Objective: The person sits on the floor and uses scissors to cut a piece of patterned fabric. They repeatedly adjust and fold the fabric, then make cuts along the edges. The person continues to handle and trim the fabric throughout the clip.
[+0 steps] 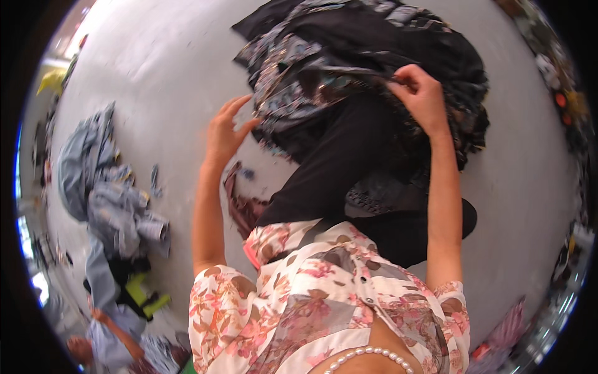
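Head view. Largest: pale grey floor [156,56], on all sides of left grip [224,134] and right grip [426,103]. Next, heap of dark cloth [436,59], black with patterned, speckled pieces mixed in; lies between the grips and beyond them, its near edge level with both. Wearer's floral blouse [299,311] on the body side of both. Black trousers [327,159], one leg running up between the grips to the heap. Grey-blue garments [115,202] loosely piled, well left of left grip. Another person [115,340] farther down on that side. Brownish-red cloth [244,202] just bodyward of left grip, crumpled.

Right grip: thumb and fingertips pinched together on a dark fold [374,76] at the heap's edge. Left grip: wide, thumb and fingers spread beside the heap's left edge; contact, cannot tell. Smallest: narrow blue scrap [155,181], left of left grip.
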Available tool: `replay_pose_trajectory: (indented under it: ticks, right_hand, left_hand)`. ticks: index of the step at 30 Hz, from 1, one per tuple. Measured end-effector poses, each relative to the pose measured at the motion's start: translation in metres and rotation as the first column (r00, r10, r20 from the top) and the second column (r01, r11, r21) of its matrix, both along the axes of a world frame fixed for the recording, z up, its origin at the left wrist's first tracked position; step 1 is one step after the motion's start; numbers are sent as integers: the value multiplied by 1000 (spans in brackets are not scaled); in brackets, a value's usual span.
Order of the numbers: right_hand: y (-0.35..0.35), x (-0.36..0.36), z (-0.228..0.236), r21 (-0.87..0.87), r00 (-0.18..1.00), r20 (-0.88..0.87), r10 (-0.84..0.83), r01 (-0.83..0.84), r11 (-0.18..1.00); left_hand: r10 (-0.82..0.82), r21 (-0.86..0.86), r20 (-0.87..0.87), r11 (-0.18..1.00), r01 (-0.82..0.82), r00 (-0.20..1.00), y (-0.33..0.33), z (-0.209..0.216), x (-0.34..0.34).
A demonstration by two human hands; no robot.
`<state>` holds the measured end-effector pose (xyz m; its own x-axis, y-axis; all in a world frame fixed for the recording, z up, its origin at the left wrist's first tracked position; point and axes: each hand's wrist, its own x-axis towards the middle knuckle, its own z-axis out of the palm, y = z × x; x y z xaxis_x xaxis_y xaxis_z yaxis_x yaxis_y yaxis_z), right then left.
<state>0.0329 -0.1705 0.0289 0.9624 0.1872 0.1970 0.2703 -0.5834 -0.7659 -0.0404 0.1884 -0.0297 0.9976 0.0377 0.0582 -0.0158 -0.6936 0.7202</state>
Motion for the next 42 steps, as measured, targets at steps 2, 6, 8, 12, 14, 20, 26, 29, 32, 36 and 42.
replay_pose_trajectory:
  ticks: [2, 6, 8, 12, 14, 20, 26, 29, 32, 36, 42]
  right_hand:
    - [1, -4, 16, 95, 997, -15, 82, -80, 992]
    - [-19, -18, 48, 161, 991, -54, 126, -116, 980]
    - [-33, -19, 52, 194, 988, -65, 137, -122, 973]
    - [-63, -20, 30, 275, 951, -233, 204, -137, 952]
    - [-70, -23, 13, 107, 957, -225, 182, -161, 981]
    - [-111, -42, -14, 62, 985, -106, -138, 145, 988]
    - [-36, -93, 24, 109, 912, 378, -158, 125, 986]
    - [11, -120, -16, -116, 897, 442, 0, 57, 992]
    - [29, -135, -54, -128, 923, 383, -27, 82, 988]
    - [24, -141, -56, -98, 928, 364, -80, 124, 987]
    - [4, -138, -49, 55, 930, 296, -219, 212, 976]
  left_hand:
    - [-213, 1, 377, 973, 230, 901, -70, 23, 33]
    - [-567, 28, 526, 757, 653, 634, -173, 55, 80]
    - [-631, -292, 51, 732, 615, 774, -186, 60, 93]
    - [-717, -654, -51, 551, 519, 696, -180, 70, 108]
    - [-692, -658, 11, 539, 526, 722, -174, 68, 117]
    - [-386, -377, 296, 793, 478, 874, -139, 76, 123]
    - [9, -235, 511, 963, 130, 859, -89, 45, 110]
    - [163, -416, 432, 909, 35, 887, -60, -8, 112]
    - [188, -497, 328, 868, 0, 926, -48, -51, 109]
    - [226, -544, 263, 838, -50, 938, -48, -73, 96]
    - [255, -543, 202, 833, -108, 945, -52, -87, 76]
